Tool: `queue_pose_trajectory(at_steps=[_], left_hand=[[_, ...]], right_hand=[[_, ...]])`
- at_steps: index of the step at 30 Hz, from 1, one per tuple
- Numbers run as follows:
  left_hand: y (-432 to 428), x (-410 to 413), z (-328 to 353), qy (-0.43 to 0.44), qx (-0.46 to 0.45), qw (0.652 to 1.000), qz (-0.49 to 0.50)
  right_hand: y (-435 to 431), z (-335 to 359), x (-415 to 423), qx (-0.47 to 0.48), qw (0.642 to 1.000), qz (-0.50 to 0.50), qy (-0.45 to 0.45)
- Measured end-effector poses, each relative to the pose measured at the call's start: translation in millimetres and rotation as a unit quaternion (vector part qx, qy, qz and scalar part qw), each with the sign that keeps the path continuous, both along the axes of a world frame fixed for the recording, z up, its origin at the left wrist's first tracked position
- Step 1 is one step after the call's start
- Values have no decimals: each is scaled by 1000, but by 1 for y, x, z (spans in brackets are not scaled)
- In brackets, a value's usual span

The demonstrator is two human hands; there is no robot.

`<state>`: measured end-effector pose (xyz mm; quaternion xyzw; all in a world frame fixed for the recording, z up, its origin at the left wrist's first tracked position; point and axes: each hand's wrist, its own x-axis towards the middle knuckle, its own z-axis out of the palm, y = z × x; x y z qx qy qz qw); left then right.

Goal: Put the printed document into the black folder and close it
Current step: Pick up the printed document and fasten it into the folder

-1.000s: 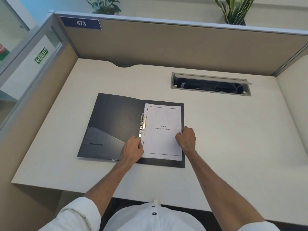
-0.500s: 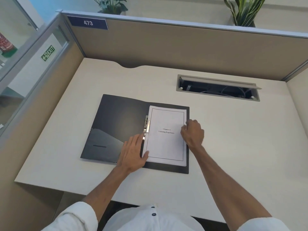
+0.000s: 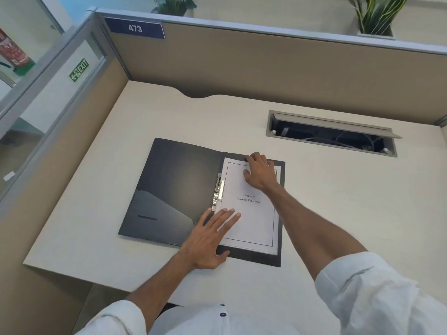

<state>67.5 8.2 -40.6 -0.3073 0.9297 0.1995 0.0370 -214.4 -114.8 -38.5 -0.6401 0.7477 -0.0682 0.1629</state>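
Printed document point(image 3: 251, 213) inside open black folder point(image 3: 174, 187), flat left hand point(image 3: 208, 240) and seemingly unclenched right hand point(image 3: 261, 172) atop.

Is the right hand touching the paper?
Touching. The head view shows the right hand lying flat on the top of the printed document, with no gap.

Black folder point(image 3: 179, 187) showing a smooth, semi-glossy plastic lining; its clip point(image 3: 218, 191) gleaming as polished metal; printed document point(image 3: 251, 213) lying as matt white paper; bench point(image 3: 338, 201) presenting pale, matt wood-grain laminate.
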Motion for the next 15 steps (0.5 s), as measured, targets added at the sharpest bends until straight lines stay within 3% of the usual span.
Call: queue_pose_trajectory(at_steps=[15], left_hand=[[-10, 1, -12, -2, 12, 1000, 16]], right_hand=[[-5, -5, 3, -22, 1000, -1, -11]])
